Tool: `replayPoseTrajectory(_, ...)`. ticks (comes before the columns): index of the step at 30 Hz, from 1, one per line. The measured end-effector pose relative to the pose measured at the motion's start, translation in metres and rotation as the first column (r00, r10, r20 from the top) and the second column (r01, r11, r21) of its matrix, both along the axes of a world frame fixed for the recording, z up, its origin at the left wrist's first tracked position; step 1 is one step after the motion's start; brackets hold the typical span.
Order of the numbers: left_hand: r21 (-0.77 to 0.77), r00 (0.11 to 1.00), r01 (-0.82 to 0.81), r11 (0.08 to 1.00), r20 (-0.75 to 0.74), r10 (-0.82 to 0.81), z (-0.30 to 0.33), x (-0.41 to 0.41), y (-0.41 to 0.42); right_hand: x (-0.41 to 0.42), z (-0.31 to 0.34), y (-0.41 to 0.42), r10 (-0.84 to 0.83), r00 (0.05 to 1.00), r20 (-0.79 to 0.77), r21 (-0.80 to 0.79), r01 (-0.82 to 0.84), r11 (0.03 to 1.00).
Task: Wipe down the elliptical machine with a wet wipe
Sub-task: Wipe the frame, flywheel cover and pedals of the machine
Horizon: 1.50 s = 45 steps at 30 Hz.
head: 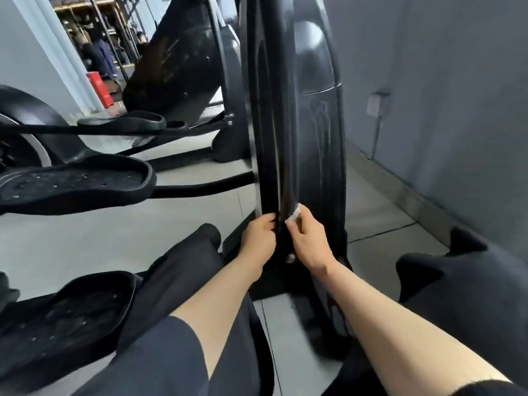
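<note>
Hands sit low on the elliptical machine (285, 110). Right hand (307, 238) pinches the wet wipe (294, 215) against its edge; left hand (258, 238) grips beside it. The small wipe could slip out.

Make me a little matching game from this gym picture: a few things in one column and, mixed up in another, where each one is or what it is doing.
Things:
1. wet wipe
2. left hand
3. red box
4. wall socket

Places or states:
A. on the grey wall, far right
B. pinched in the right hand against the elliptical's housing
C. on the floor, far back left
D. gripping the housing's edge

Pairs: 1-B, 2-D, 3-C, 4-A
</note>
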<state>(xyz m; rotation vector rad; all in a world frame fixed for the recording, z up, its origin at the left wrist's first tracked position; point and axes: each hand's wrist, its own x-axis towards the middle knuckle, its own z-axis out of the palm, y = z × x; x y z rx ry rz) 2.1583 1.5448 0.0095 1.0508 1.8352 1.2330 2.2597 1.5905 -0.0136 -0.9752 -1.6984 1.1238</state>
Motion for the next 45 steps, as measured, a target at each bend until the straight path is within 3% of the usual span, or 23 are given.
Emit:
replayPoseTrajectory(2, -0.066, 0.994, -0.095, 0.993, 0.055, 0.099, -0.008, -0.005, 0.002, 0.006, -0.001, 0.002, 0.017, 1.000, -0.007, -0.015, -0.017, 1.000)
replayPoseTrajectory(6, -0.112, 0.980, -0.143, 0.983, 0.123, 0.156, -0.014, 0.005, 0.002, 0.011, -0.023, -0.003, 0.073, 0.986, 0.147, -0.020, -0.071, 0.997)
replayPoseTrajectory(21, 0.077, 0.937, -0.336, 0.939, 0.134, 0.324, 0.004, 0.006, -0.005, -0.016, -0.025, -0.004, 0.110, 0.988, 0.113, -0.097, -0.099, 0.990)
replayPoseTrajectory(24, 0.083, 0.922, -0.386, 0.919, 0.069, 0.381, 0.001, 0.009, -0.005, -0.025, -0.026, -0.008, 0.128, 0.987, 0.098, -0.133, -0.114, 0.985)
replayPoseTrajectory(26, 0.080, 0.896, -0.443, 0.893, 0.041, 0.441, 0.000, 0.009, -0.005, -0.029, -0.018, -0.011, 0.156, 0.987, 0.044, -0.144, -0.148, 0.978)
replayPoseTrajectory(29, 0.117, 0.856, -0.516, 0.849, 0.030, 0.516, 0.010, 0.007, -0.007, -0.033, 0.027, 0.001, 0.238, 0.957, -0.165, -0.071, -0.253, 0.965)
replayPoseTrajectory(32, 0.322, 0.864, -0.475, 0.819, -0.007, 0.503, 0.036, -0.006, -0.008, -0.033, 0.094, 0.020, 0.380, 0.836, -0.396, 0.120, -0.363, 0.924)
replayPoseTrajectory(34, 0.421, 0.881, -0.385, 0.821, -0.097, 0.463, 0.060, -0.018, -0.006, -0.034, 0.116, 0.027, 0.479, 0.737, -0.477, 0.144, -0.472, 0.870)
replayPoseTrajectory(36, 0.418, 0.878, -0.358, 0.834, -0.153, 0.454, 0.072, -0.029, -0.001, -0.039, 0.107, 0.023, 0.526, 0.715, -0.459, 0.042, -0.574, 0.818)
replayPoseTrajectory(40, 0.251, 0.854, -0.475, 0.844, -0.102, 0.511, 0.044, -0.045, -0.011, -0.065, 0.030, -0.001, 0.546, 0.773, -0.324, -0.241, -0.625, 0.742)
replayPoseTrajectory(45, 0.193, 0.917, -0.384, 0.903, -0.036, 0.398, 0.040, -0.052, -0.019, -0.087, -0.012, -0.003, 0.561, 0.809, -0.177, -0.266, -0.588, 0.764)
